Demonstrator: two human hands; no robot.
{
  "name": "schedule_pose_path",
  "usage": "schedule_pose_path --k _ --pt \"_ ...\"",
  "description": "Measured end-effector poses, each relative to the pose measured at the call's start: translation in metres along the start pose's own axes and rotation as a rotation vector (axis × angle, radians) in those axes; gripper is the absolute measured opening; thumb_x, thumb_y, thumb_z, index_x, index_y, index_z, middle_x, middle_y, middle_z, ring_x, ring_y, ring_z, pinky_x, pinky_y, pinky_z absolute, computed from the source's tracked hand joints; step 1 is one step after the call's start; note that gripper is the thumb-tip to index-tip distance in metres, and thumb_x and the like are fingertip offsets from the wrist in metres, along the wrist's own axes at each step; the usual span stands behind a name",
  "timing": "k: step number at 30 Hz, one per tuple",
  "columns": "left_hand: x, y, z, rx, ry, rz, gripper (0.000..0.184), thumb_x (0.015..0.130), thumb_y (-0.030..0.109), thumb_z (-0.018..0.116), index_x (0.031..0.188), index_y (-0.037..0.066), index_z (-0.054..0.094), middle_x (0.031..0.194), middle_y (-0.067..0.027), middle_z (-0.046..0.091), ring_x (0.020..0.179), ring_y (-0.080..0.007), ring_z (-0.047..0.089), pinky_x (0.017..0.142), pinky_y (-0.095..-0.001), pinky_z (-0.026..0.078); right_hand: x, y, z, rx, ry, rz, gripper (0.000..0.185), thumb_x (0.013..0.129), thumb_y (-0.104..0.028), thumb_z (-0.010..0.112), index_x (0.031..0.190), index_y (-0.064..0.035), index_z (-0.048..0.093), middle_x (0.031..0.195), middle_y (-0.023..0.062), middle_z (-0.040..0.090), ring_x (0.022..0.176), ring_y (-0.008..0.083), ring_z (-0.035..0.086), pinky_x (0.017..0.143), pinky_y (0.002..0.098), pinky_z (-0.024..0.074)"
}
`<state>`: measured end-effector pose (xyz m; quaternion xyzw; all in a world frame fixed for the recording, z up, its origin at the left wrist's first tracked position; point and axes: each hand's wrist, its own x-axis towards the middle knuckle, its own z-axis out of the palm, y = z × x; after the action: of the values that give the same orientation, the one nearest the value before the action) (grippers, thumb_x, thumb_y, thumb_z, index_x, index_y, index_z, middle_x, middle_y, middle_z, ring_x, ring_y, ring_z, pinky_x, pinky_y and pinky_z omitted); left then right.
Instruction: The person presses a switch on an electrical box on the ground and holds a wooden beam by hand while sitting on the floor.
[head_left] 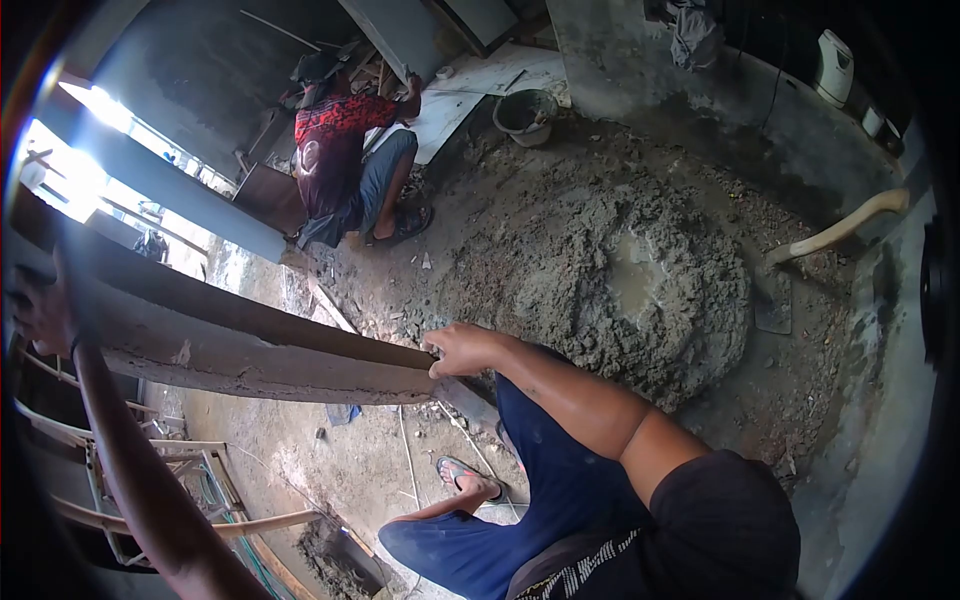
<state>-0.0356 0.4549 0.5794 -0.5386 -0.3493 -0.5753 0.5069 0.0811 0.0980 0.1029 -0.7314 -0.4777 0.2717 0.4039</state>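
A long grey concrete ledge (270,360) runs across the left half of the view. At its right end my right hand (462,350) has its fingers curled over the edge. My left hand (45,312) is at the far left, in dim light and partly blurred, its fingers bent against the ledge. Right of my knees lies a broad mound of wet mortar (570,290), with a pool of cloudy water (637,275) in its hollow. Neither hand touches the mortar.
A person in a red and black shirt (335,130) squats beside a pale board (445,115). Nearby stands a black bucket (524,118). A hoe with a wooden handle (845,227) leans at the right wall. Bamboo poles (255,523) lie at lower left.
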Motion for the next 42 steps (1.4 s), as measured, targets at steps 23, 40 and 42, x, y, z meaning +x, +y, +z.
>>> schedule_pose_path --k 23,40,42 --pt "-0.001 -0.007 0.008 0.094 0.043 0.01 0.095 0.073 0.088 0.034 0.139 0.021 0.051 0.14 -0.009 0.052 0.124 -0.033 0.049 0.093 -0.0573 0.036 0.003 0.004 0.001 0.01 0.005 -0.013 0.054 0.073 -0.034 0.074 0.114 -0.0017 0.058 0.095 0.0194 0.067 0.092 0.0333 0.066 0.08 0.0409 0.0508" --pt "-0.001 0.025 -0.083 -0.305 -0.327 -0.057 0.09 0.087 0.056 0.049 0.152 0.006 0.013 0.156 -0.0286 0.004 0.145 -0.0419 0.008 0.11 -0.0627 0.02 -0.004 -0.008 -0.01 0.051 -0.048 0.038 0.056 0.072 -0.031 0.071 0.116 0.0006 0.058 0.112 0.0224 0.064 0.107 0.0356 0.061 0.091 0.0407 0.0483" --pt "-0.001 0.024 -0.083 -0.329 -0.354 -0.07 0.09 0.087 0.056 0.049 0.152 0.006 0.013 0.156 -0.0284 0.004 0.146 -0.0414 0.008 0.111 -0.0624 0.019 -0.005 -0.01 -0.012 0.049 -0.057 0.05 0.056 0.072 -0.031 0.071 0.117 0.0005 0.058 0.112 0.0224 0.064 0.108 0.0355 0.061 0.091 0.0407 0.0483"
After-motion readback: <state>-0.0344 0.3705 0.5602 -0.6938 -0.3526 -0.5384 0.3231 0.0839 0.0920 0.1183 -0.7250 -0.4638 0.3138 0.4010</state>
